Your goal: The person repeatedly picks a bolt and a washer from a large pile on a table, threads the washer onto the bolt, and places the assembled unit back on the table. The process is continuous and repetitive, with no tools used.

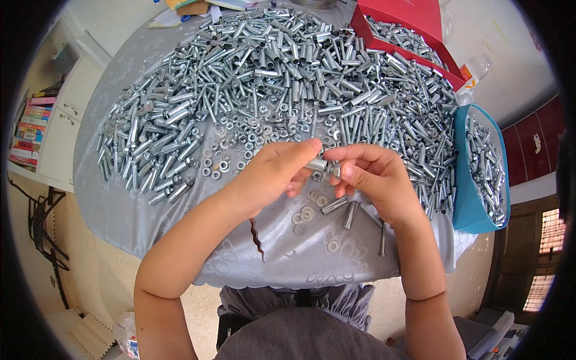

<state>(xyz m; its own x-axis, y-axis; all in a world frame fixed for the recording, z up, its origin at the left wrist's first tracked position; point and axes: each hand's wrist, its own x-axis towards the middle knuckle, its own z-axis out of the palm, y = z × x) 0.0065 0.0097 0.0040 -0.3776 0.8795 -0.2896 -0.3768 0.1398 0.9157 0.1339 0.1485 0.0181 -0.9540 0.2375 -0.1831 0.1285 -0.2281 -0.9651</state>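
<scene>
Over the near middle of the table, my two hands meet around small metal hardware. My left hand (269, 171) is closed in a pinch on a shiny metal sleeve (318, 164). Against the sleeve's right end, my right hand (379, 179) pinches a small hex nut (336, 172); whether a bolt runs inside the sleeve is hidden. Just below the hands lie several flat washers (306, 213), loose sleeves (350, 215) and a long thin bolt (383, 240). Beyond my left hand are scattered hex nuts (224, 165).
A big heap of sleeves and bolts (282, 54) spreads across the grey tablecloth (198, 246). Finished-looking bolt assemblies (171, 153) lie at left. A red box (384, 42) and a blue container (465, 180) hold more hardware at right. A plastic bottle (477, 67) stands beside the red box.
</scene>
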